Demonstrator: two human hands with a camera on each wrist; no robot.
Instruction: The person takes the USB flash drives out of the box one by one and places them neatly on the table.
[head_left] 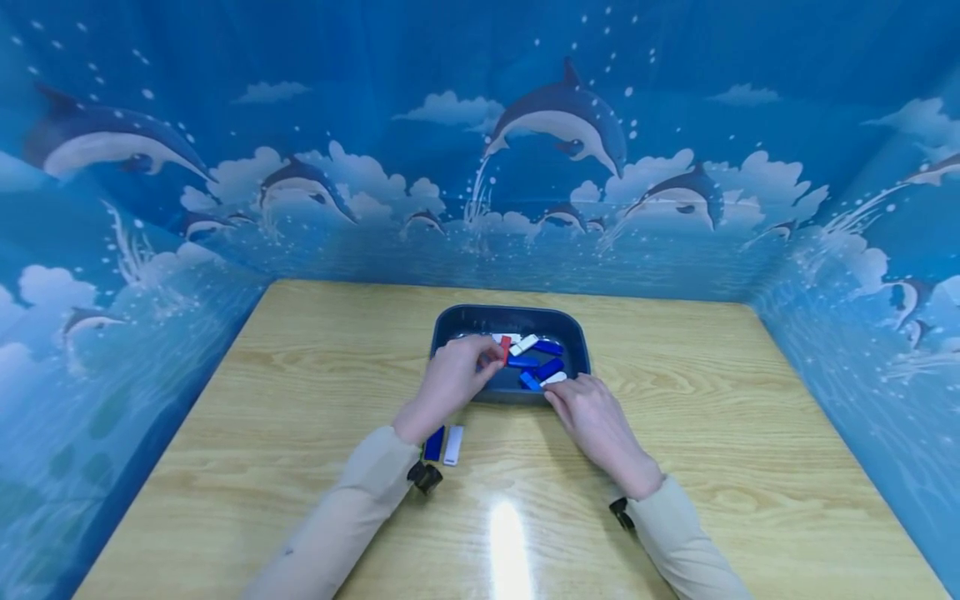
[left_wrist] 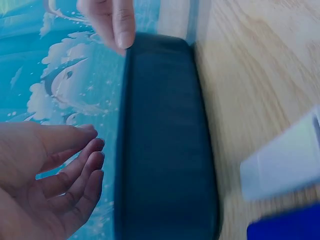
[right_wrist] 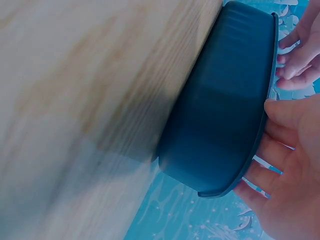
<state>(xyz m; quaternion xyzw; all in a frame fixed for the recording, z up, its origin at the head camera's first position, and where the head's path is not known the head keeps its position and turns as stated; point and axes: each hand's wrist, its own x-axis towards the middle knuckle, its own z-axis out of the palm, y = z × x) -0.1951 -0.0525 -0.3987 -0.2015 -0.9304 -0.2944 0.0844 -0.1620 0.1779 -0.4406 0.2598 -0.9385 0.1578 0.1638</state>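
Note:
My left hand [head_left: 461, 367] reaches over the left side of a dark blue box [head_left: 510, 398], its fingertips beside a small red rectangular piece [head_left: 506, 348]. In the left wrist view the thumb and fingers [left_wrist: 65, 170] curve toward each other; no piece shows between them, and whether they pinch the red one is unclear. My right hand [head_left: 596, 417] holds the box's near right rim, thumb at its edge and the other fingertips hidden behind it in the right wrist view. A white piece [head_left: 553, 378] lies close to these fingers. Several blue pieces [head_left: 523, 362] lie inside the box.
Outside the box, near the left wrist, a blue piece [head_left: 434, 443] and a white piece [head_left: 453, 445] lie side by side on the wooden table [head_left: 712, 400]. A curtain with dolphins [head_left: 562, 117] surrounds the table's back and sides.

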